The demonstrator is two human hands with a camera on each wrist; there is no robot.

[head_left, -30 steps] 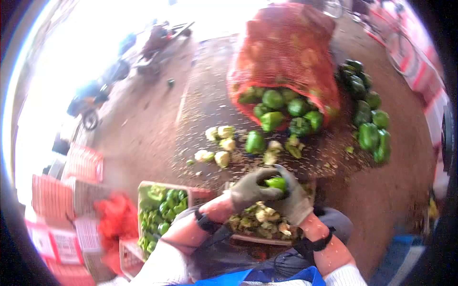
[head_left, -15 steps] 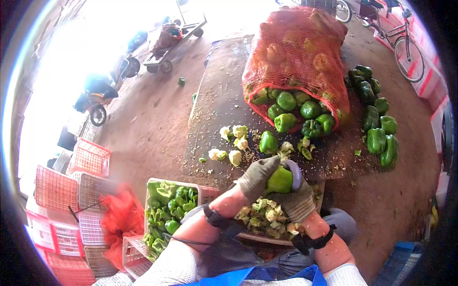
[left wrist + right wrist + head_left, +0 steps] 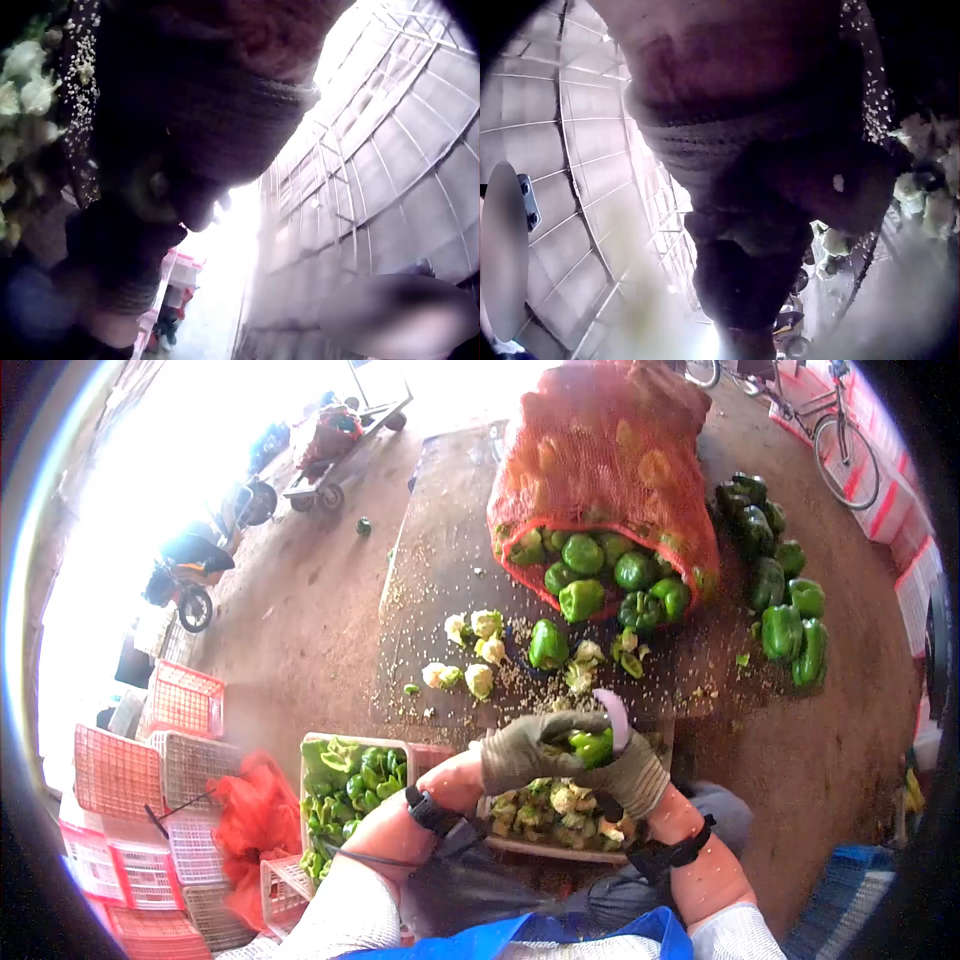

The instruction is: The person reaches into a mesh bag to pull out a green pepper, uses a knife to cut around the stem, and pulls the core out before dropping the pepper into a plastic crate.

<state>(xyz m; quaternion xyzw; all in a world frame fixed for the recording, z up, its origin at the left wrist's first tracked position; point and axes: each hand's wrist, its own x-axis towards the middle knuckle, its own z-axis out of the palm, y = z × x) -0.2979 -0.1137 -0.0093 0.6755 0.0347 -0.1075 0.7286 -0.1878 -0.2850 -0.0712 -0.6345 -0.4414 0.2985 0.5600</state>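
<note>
Both hands wear grey-green knit gloves and meet over a crate (image 3: 545, 850) of pale seed cores in the head view. In the left hand (image 3: 525, 750) is a green bell pepper (image 3: 593, 748), its fingers curled about the near side. The right hand (image 3: 638, 775) grips a pale, curved tool (image 3: 614, 720) that stands up beside the pepper. Gloves hide much of the pepper and the tool's lower end. Dark and backlit, the left glove (image 3: 202, 135) and right glove (image 3: 742, 180) fill their wrist views.
A red mesh sack (image 3: 610, 460) spills green peppers onto a seed-strewn board (image 3: 440, 560). Cut cores (image 3: 480, 682) lie before it, and a row of peppers (image 3: 780, 630) at right. A crate (image 3: 408, 760) of halved peppers stands left, near stacked crates (image 3: 117, 765) and red netting (image 3: 258, 810).
Half a second ago the left fingers reached over the pepper's top; now they wrap its side, hiding more of it. The pale tool, then curved against the pepper, now sticks up above the right hand.
</note>
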